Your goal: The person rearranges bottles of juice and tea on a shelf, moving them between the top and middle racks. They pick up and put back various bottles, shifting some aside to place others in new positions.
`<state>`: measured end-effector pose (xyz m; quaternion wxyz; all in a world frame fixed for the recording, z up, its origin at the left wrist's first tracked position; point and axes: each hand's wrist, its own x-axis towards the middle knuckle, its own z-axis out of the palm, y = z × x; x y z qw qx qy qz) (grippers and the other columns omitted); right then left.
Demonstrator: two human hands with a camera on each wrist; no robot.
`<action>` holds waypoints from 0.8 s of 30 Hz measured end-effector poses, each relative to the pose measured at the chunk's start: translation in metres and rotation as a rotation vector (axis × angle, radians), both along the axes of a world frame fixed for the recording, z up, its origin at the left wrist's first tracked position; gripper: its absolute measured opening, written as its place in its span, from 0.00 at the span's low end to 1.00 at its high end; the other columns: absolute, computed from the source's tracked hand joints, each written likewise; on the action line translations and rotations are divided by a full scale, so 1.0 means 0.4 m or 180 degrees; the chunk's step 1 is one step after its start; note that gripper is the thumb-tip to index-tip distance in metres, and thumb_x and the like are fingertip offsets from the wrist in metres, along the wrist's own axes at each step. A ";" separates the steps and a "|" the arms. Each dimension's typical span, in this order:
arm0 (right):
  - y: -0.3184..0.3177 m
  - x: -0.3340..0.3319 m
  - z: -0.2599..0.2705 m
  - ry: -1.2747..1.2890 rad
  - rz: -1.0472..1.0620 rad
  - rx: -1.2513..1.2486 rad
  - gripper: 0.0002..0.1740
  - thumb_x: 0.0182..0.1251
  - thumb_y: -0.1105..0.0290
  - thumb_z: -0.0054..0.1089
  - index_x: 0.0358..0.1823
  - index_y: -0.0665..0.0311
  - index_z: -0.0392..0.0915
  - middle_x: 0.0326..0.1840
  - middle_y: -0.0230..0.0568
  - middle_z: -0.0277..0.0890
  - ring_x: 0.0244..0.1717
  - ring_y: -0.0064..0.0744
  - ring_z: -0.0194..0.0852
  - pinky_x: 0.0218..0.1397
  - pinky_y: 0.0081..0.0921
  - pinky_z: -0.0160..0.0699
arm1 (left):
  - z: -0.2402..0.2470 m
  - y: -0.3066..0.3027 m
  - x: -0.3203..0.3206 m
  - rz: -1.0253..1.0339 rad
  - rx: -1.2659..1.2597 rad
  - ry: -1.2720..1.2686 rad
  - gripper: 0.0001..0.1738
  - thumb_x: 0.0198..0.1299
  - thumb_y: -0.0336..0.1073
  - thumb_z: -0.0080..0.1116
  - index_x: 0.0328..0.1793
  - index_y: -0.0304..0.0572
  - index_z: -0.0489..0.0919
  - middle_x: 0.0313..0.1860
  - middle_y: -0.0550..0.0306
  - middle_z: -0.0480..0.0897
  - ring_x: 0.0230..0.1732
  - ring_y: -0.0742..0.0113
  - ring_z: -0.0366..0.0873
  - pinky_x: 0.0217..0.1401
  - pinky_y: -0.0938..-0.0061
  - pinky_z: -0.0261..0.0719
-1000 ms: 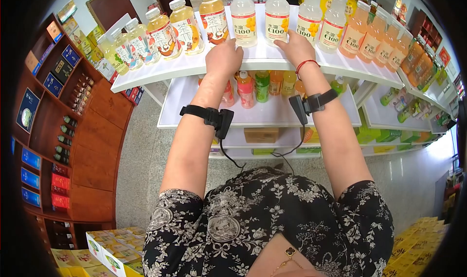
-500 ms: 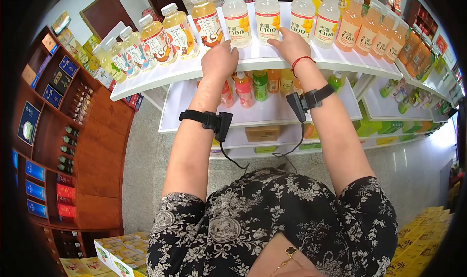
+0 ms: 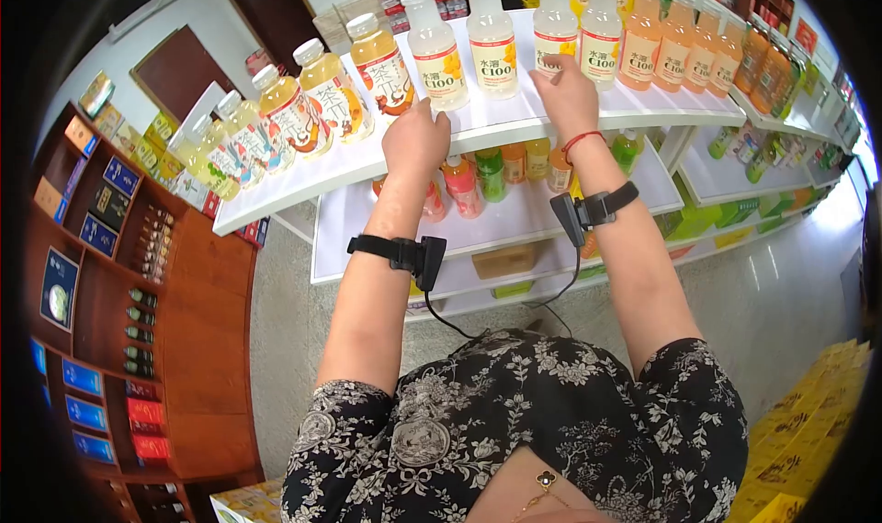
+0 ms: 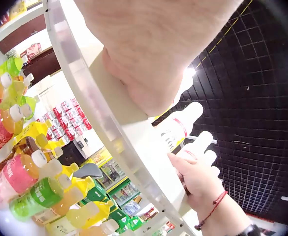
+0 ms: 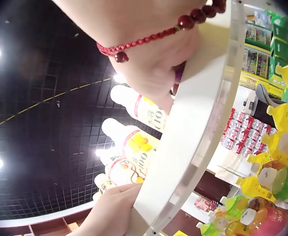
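My left hand [image 3: 418, 145] is at the front edge of the white shelf [image 3: 464, 140], fingertips right before the leftmost clear C100 bottle [image 3: 438, 59] and beside a tea bottle [image 3: 381, 68] with amber drink. In the right wrist view, the fingers of that left hand [image 5: 109, 209] lie loosely along the shelf edge. My right hand [image 3: 570, 101], with a red bracelet, has thumb and forefinger apart in front of the third C100 bottle [image 3: 557, 18], overlapping its label. Just left of the thumb stands the second C100 bottle [image 3: 493, 50], upright and apart from it.
Orange C100 bottles [image 3: 638, 50] continue the row rightward; more tea bottles [image 3: 294, 114] curve away left. On the lower shelf [image 3: 358, 234] stand several coloured bottles, including a green one [image 3: 491, 176]. A brown wooden cabinet [image 3: 207, 339] is at the left.
The right hand has moved from the second C100 bottle's base rightward to the third. The left hand stays near the shelf edge, slightly farther from the bottle. The head view has tilted and shifted.
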<state>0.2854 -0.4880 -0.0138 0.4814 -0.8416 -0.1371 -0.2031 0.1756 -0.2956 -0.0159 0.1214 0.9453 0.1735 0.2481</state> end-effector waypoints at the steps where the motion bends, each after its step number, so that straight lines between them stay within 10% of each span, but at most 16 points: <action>1: -0.015 0.008 -0.009 -0.0093 -0.0154 0.0237 0.24 0.56 0.54 0.65 0.51 0.60 0.77 0.39 0.50 0.83 0.43 0.50 0.81 0.47 0.40 0.78 | 0.001 0.001 0.001 -0.0027 0.0021 0.0011 0.26 0.60 0.46 0.47 0.60 0.41 0.77 0.46 0.40 0.83 0.49 0.46 0.81 0.53 0.58 0.77; 24: -0.113 0.119 0.004 0.0037 0.0190 -0.1354 0.28 0.57 0.48 0.65 0.45 0.68 0.80 0.44 0.55 0.81 0.48 0.49 0.80 0.52 0.38 0.77 | -0.025 0.003 0.000 -0.0036 0.0212 -0.0299 0.26 0.59 0.47 0.51 0.59 0.40 0.78 0.45 0.41 0.83 0.48 0.47 0.81 0.51 0.58 0.77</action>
